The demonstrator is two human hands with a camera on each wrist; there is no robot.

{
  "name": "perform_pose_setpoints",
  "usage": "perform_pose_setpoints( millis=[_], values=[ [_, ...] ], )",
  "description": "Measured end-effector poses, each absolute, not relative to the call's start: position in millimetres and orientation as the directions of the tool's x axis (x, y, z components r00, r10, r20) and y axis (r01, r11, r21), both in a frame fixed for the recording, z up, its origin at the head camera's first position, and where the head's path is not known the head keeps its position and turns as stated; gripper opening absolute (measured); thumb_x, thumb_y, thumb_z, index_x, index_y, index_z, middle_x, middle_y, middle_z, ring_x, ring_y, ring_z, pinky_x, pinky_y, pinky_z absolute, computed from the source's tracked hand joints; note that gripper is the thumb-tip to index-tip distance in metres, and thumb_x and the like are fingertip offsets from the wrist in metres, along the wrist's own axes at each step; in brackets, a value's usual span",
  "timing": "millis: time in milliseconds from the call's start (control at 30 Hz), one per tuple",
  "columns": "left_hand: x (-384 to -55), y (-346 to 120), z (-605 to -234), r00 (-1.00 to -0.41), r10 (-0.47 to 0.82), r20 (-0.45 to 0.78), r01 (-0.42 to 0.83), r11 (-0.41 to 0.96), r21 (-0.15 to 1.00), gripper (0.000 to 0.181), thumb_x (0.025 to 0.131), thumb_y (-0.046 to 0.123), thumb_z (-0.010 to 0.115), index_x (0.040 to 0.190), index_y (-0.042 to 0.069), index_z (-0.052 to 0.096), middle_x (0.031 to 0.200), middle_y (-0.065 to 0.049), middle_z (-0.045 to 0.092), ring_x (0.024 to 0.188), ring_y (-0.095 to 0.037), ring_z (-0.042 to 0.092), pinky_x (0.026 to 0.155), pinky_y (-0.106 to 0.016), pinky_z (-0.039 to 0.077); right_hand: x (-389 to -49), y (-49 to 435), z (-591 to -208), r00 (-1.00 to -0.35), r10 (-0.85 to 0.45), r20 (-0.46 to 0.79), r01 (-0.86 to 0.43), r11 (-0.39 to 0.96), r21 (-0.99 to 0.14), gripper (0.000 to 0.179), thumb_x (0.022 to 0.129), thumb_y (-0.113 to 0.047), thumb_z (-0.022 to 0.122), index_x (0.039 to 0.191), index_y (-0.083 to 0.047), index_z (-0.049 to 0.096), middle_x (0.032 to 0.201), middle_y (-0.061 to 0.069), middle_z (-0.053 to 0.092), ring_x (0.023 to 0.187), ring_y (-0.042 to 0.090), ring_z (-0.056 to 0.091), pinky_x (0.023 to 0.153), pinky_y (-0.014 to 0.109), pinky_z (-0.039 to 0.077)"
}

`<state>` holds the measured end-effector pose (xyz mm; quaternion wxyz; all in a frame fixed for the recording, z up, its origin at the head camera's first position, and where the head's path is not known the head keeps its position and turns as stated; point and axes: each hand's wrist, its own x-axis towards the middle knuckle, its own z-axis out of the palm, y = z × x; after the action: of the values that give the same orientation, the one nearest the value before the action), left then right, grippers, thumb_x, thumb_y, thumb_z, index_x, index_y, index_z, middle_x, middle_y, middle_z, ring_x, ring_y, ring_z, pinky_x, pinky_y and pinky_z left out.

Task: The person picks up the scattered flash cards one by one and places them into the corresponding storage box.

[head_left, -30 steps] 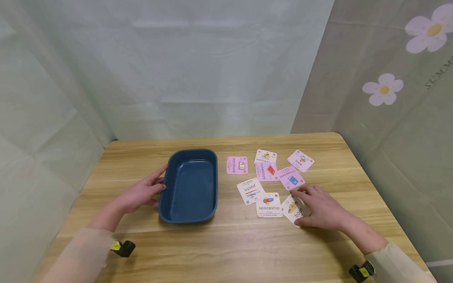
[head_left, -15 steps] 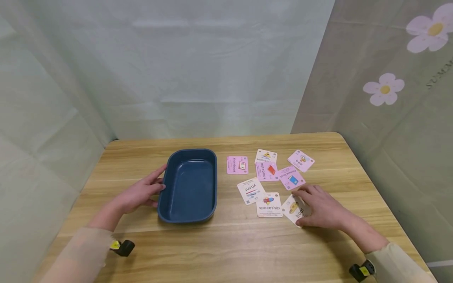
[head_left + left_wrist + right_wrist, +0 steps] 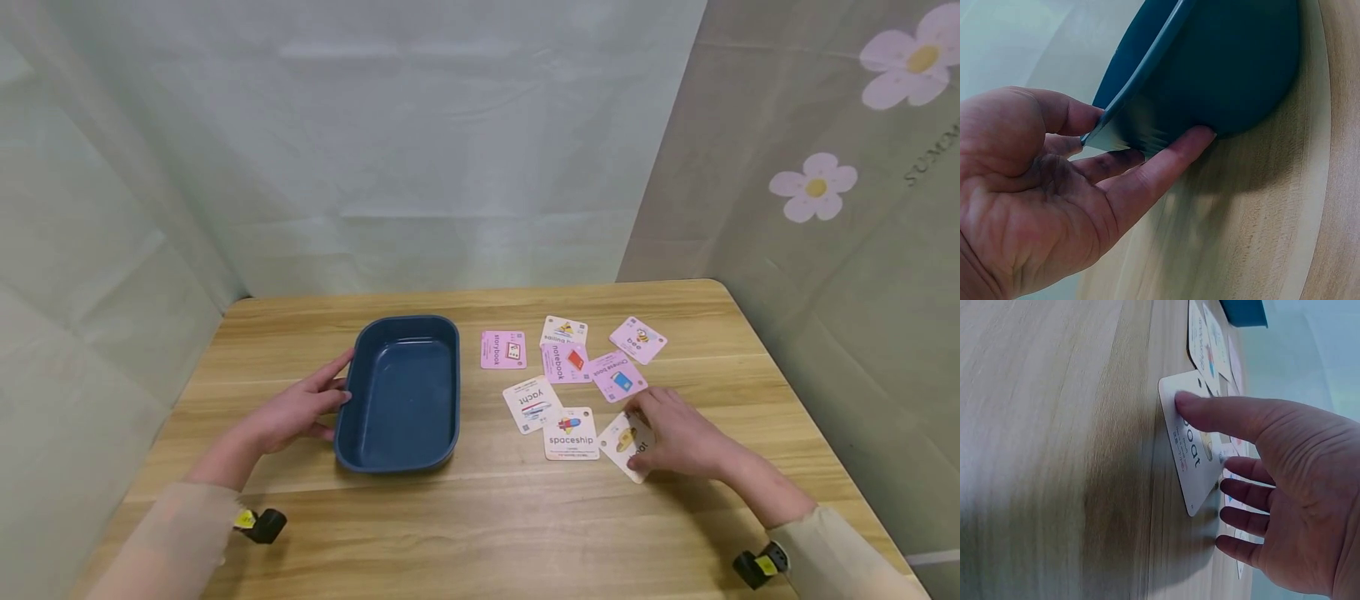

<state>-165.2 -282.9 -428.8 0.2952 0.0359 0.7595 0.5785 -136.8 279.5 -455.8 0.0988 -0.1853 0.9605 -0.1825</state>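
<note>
In the head view, a dark blue tray (image 3: 397, 458) stands left of centre on the table. My left hand (image 3: 303, 408) rests against its left side, relaxed fingers on the outer wall. The left wrist view shows the fingertips (image 3: 1200, 134) along the wall and rim. At the right, my right hand (image 3: 682, 435) holds a white card (image 3: 622, 440) with a yellow boat picture. Its thumb (image 3: 1194, 406) lies over the lettering near one edge, and the fingertips sit at the opposite edge, partly hidden in the head view.
Left of the boat card lie white spaceship (image 3: 572, 446) and yacht (image 3: 528, 396) cards. Behind are pink Chinese book (image 3: 618, 377), notebook (image 3: 558, 367), bee (image 3: 637, 340) and storybook (image 3: 502, 350) cards. The notebook card overlaps the sailing boat card (image 3: 564, 329). Pale cloth (image 3: 450, 167) hangs behind.
My right thumb has slid left over the boat card's lettering, and the card has shifted and turned slightly. My left hand and the tray have stayed nearly still.
</note>
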Motion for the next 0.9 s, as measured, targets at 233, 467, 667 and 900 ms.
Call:
perform_pose_setpoints(
  millis=[233,467,667,900],
  values=[
    [-165.0,-283.4,-428.8,-0.825,0.387,-0.412,-0.296,0.326,0.898,0.076,0.109,0.017,0.046,0.165,0.033,-0.002,0.165,-0.032,0.001,0.142,-0.05,0.031,0.083,-0.047,0.057,-141.1,275.5,-456.4,-0.939,-0.299,-0.169,-0.194,0.868,-0.458,0.066,0.071,-0.029,0.096,0.12,-0.004,0.059,0.109,0.004,0.059,0.101,0.026,0.049,0.087,0.044,0.046],
    [-164.3,-284.3,-430.5,-0.827,0.38,-0.413,-0.303,0.318,0.898,0.075,0.109,0.018,0.047,0.165,0.034,0.0,0.166,-0.031,0.001,0.143,-0.049,0.03,0.084,-0.047,0.058,-141.3,276.5,-455.2,-0.94,-0.283,-0.191,-0.161,0.86,-0.485,0.051,0.08,-0.022,0.089,0.121,-0.007,0.064,0.108,0.003,0.063,0.098,0.023,0.051,0.083,0.042,0.047],
    [-163.4,-284.2,-431.1,-0.829,0.389,-0.403,-0.299,0.3,0.906,0.075,0.11,0.019,0.048,0.165,0.034,0.0,0.165,-0.033,0.004,0.139,-0.049,0.034,0.083,-0.047,0.057,-139.1,280.5,-450.9,-0.934,-0.309,-0.177,-0.198,0.864,-0.464,0.036,0.087,-0.016,0.082,0.12,-0.01,0.072,0.104,-0.002,0.065,0.094,0.02,0.05,0.081,0.04,0.044],
    [-162.5,-285.1,-431.7,-0.831,0.391,-0.395,-0.301,0.282,0.911,0.075,0.11,0.019,0.047,0.165,0.033,0.0,0.165,-0.033,0.003,0.133,-0.046,0.042,0.082,-0.047,0.058,-140.4,286.2,-445.9,-0.933,-0.329,-0.145,-0.227,0.852,-0.472,0.027,0.089,-0.011,0.078,0.116,-0.005,0.075,0.108,0.003,0.071,0.097,0.021,0.059,0.086,0.047,0.049]
  ],
)
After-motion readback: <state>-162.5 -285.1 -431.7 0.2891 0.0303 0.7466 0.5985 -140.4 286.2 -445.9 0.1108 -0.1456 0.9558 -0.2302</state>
